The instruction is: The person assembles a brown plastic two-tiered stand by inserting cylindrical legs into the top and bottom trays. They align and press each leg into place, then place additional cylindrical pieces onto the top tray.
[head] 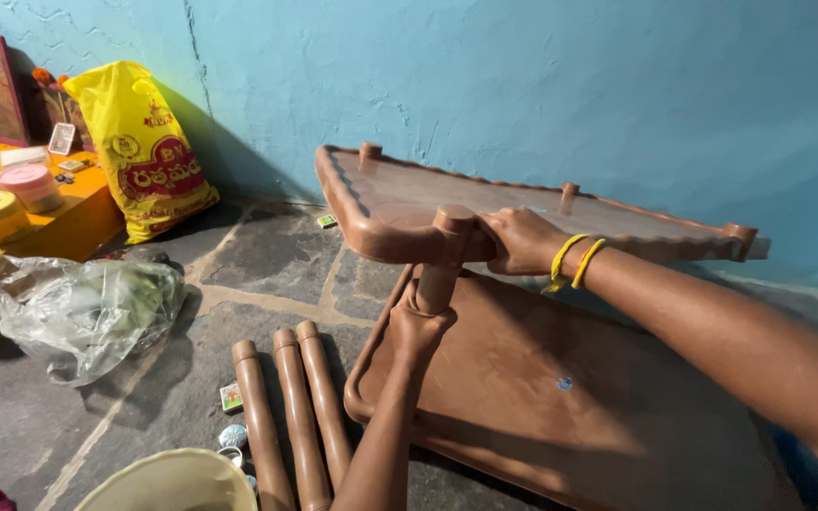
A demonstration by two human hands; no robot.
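So here's the setup: two brown plastic shelf trays on a stone floor (267, 255). The upper tray (400, 203) is tilted up, its near corner sitting on a short brown post (435, 284) that rises from the lower tray (542, 397), which lies flat.

Left hand (418, 326) comes up from 6 o'clock, and its grip is wrapped tight around the bottom of that post, fingers closed right round it. Right hand (523, 241) comes in from 4 o'clock, with yellow thread bands (572, 263) on the wrist. Its grip is curled over the front rim of the upper tray just beside the corner socket, fingers pressed onto the edge. How far they wrap under, can't tell.

Edges: the upper tray's raised lip runs off toward 3 o'clock, with little pegs poking up along its far rim, close to the blue wall (523, 85). Not much space behind it.

Room to move is mostly toward 9 o'clock. Three spare brown posts (291, 416) lie side by side on the floor just left of the lower tray. Further out at 9 there's a crumpled clear plastic bag (78, 308), and a yellow sack (144, 147) leans on the wall at 11. A pale bowl rim (172, 478) sits at 7 o'clock.
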